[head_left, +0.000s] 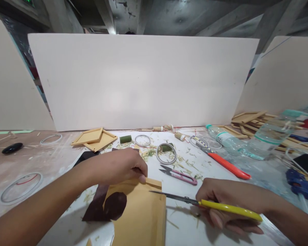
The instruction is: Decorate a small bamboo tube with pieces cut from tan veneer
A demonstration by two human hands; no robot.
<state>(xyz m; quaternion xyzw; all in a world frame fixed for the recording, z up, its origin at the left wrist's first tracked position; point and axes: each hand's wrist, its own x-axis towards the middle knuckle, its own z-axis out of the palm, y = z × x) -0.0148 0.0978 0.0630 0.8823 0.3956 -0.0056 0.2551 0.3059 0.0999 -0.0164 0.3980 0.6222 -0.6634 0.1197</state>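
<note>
A tan board (140, 212) with a raised strip along its right edge lies before me. My left hand (123, 165) is closed at the board's far edge, its thumb on a short pale strip (154, 183); the other fingertips are hidden. My right hand (228, 201) grips scissors with yellow handles (220, 205), the blades together and pointing left over the board, just below the strip. A dark brown round piece (115, 205) lies on the board, beside a larger dark brown piece (93, 208) to its left.
Purple-handled thread snips (181, 175) and a red utility knife (228, 165) lie beyond the board. Tape rings (166, 163), a green cylinder (125, 139) and scattered shavings are around them. Plastic bottles (269, 136) stand and lie at right, near stacked wooden frames (248, 118). A white panel (143, 82) closes the back.
</note>
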